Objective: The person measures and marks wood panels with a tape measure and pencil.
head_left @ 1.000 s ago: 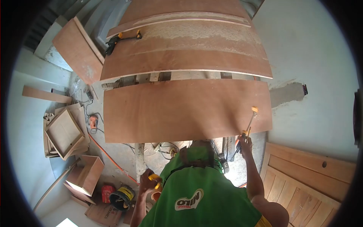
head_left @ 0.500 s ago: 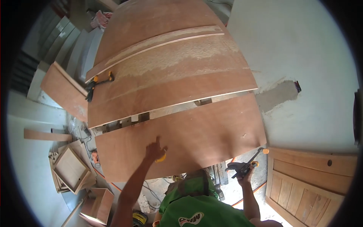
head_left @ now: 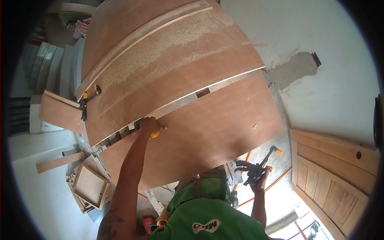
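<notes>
My left hand reaches across the narrow plywood panel to its far edge. A small yellow object shows at its palm side, too covered to identify; the fingertips are partly hidden at the gap. My right hand grips a black bar clamp with yellow pads, held off the panel's near right side. Beyond the gap lies a large plywood sheet, with sawdust and a long plywood strip on top. Another bar clamp sits at the sheet's left edge.
On the right, a panelled wooden door leans by the pale wall. Stacked wooden frames and a plywood piece are on the left. An orange cord runs across the floor.
My left hand has moved from the panel's middle to its far edge, the yellow object moving with it. The view has turned. My right hand still holds the clamp.
</notes>
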{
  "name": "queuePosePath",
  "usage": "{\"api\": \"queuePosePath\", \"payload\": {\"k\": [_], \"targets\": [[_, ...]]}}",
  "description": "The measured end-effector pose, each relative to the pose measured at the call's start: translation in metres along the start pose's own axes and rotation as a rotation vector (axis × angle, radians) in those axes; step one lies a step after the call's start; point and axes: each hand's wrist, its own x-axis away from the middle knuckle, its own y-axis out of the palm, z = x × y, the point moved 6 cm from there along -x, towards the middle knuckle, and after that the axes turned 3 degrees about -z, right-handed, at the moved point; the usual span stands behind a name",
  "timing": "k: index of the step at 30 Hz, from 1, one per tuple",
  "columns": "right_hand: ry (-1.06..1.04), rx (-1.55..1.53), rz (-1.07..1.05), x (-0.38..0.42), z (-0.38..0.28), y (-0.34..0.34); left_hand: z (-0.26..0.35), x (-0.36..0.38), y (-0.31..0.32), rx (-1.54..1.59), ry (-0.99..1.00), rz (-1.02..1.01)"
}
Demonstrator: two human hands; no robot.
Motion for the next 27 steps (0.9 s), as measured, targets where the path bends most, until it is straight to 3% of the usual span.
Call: {"api": "queuePosePath", "payload": {"k": [1,5,7,9,10,11,13,17,18,19,23,27], "targets": [[-0.009,0.015,0.106,0.0,-0.004,-0.001,0.004,-0.001,-0.002,-0.027,0.018,0.015],[-0.099,-0.147,-0.045,-0.031,-0.003,-0.024,-0.001,0.005,-0.014,0.12,0.007,0.024],[-0.117,-0.141,-0.091,-0.049,-0.002,-0.018,-0.004,0.003,-0.01,0.122,0.021,-0.091],[-0.174,-0.312,0.174,-0.065,-0.002,-0.031,-0.022,-0.014,0.018,0.133,0.089,-0.167],[-0.19,-0.268,0.066,-0.07,-0.006,-0.027,-0.029,-0.023,0.037,0.142,0.163,-0.24],[-0.188,-0.268,0.064,-0.071,-0.009,-0.028,-0.036,-0.03,0.05,0.142,0.161,-0.239],[-0.167,-0.14,-0.043,-0.075,-0.015,-0.02,-0.051,-0.029,0.054,0.39,0.185,-0.053],[-0.051,-0.012,-0.138,-0.109,-0.023,-0.039,-0.063,-0.036,0.057,0.507,-0.077,-0.161],[-0.061,0.041,-0.056,-0.109,-0.029,-0.034,-0.06,-0.036,0.055,0.46,-0.014,-0.168],[-0.061,0.004,-0.113,-0.115,-0.029,-0.035,-0.055,-0.033,0.052,0.417,0.047,-0.175],[-0.099,-0.047,-0.016,-0.106,-0.031,-0.025,-0.055,-0.008,0.046,0.586,0.12,-0.237],[-0.05,0.056,-0.07,-0.084,-0.026,-0.025,-0.047,0.041,0.016,0.5,0.088,-0.047]]}}
